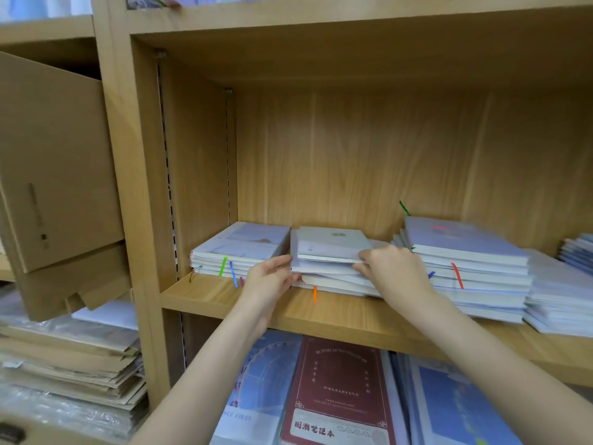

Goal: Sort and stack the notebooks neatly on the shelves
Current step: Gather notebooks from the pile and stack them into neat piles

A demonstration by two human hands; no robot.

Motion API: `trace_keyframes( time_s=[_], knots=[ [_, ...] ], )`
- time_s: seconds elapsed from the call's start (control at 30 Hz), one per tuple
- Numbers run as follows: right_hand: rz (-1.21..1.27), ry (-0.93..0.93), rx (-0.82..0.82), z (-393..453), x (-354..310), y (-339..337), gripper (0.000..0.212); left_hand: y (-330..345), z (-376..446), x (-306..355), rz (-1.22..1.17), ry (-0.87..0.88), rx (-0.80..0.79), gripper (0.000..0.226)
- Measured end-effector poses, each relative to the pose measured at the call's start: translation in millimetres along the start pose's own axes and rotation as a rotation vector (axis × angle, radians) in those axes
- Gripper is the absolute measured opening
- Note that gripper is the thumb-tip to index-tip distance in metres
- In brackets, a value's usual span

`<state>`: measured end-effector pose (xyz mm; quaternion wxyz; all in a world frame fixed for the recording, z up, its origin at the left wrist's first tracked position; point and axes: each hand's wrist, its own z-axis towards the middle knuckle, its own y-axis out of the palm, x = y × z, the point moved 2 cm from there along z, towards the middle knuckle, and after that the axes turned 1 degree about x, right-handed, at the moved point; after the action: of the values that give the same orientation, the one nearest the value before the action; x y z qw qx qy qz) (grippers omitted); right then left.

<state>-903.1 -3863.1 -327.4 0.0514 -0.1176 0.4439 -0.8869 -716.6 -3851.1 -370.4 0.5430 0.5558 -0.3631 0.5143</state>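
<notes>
Three piles of pale notebooks lie on the wooden shelf board (224, 300). The left pile (244, 248) has green, blue and purple ribbons hanging from it. The middle pile (330, 252) is uneven, with an orange ribbon at its front. My left hand (272, 277) presses with straight fingers against the middle pile's left edge. My right hand (391, 268) grips the front right corner of the upper notebooks in that pile, fingers curled over them. The right pile (465, 255) is taller, with a red ribbon at its front and a green one behind it.
Further pale notebooks (561, 300) lie at the far right of the shelf. Below, a dark red notebook (337, 396) and blue-covered ones (263, 380) stand on the lower shelf. A cardboard box (54, 162) juts out of the left bay above stacked brown envelopes (73, 364).
</notes>
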Motion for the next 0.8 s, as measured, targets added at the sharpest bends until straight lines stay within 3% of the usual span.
trace_keyframes(
  time_s=[0.13, 0.33, 0.63, 0.8],
  knots=[
    [0.268, 0.060, -0.131, 7.5, 7.6, 8.8, 0.034, 2.3, 1.3, 1.5, -0.161, -0.061, 0.020, 0.028],
    [0.440, 0.082, -0.210, 6.5, 12.9, 3.0, 0.041, 6.7, 3.6, 7.3, -0.356, -0.172, 0.019, 0.025],
    [0.503, 0.103, -0.267, 6.1, 16.0, 4.9, 0.056, 27.0, 5.5, 24.7, -0.293, -0.236, -0.090, 0.015],
    [0.579, 0.108, -0.204, 3.3, 15.2, 1.4, 0.050, 29.9, 5.0, 28.8, -0.311, -0.216, -0.054, 0.007]
  ],
)
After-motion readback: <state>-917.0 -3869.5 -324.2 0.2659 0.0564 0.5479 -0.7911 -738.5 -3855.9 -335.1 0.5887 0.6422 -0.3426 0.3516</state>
